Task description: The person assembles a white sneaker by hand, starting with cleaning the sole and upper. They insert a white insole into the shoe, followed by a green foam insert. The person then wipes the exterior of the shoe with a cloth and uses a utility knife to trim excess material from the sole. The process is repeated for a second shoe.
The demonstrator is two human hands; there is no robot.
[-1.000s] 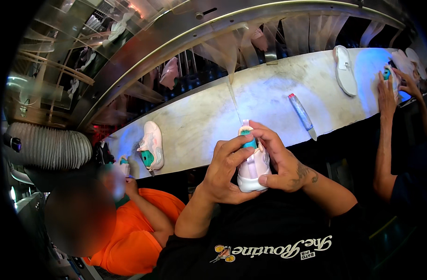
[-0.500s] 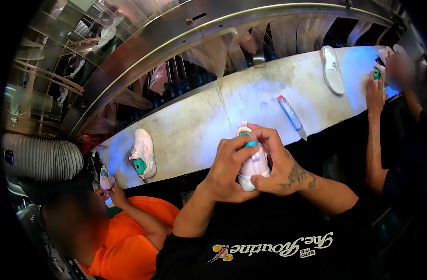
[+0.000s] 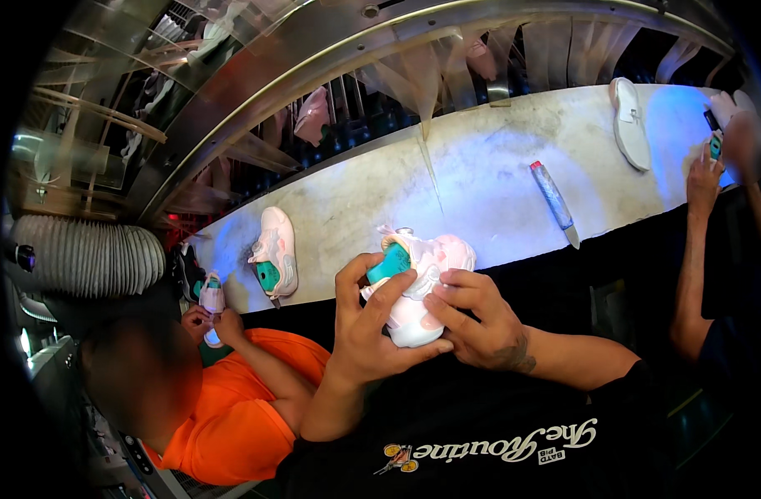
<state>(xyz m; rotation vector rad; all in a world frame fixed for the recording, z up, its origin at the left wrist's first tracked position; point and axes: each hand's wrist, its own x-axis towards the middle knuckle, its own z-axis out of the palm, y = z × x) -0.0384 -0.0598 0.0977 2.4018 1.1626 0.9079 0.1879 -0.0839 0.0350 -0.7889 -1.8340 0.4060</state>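
Shoe (image 3: pixel 421 287) turned vs prev | held: L grip (image 3: pixel 365 323), R grip (image 3: pixel 482 324) | inside: teal last (image 3: pixel 389 263), prob.

Held shoe (image 3: pixel 412 320); turned from heel-on to oblique; hands (image 3: pixel 364 333) (image 3: pixel 484 328); grip shifted

Left hand (image 3: pixel 365 323) and right hand (image 3: pixel 478 323) curl inward, close together.

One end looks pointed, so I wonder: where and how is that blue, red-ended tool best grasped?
Probably by the middle of its blue handle, from above, with the nearer, right hand once free. The handle lies on the table; the tapering tip points toward the near edge and may be sharp.
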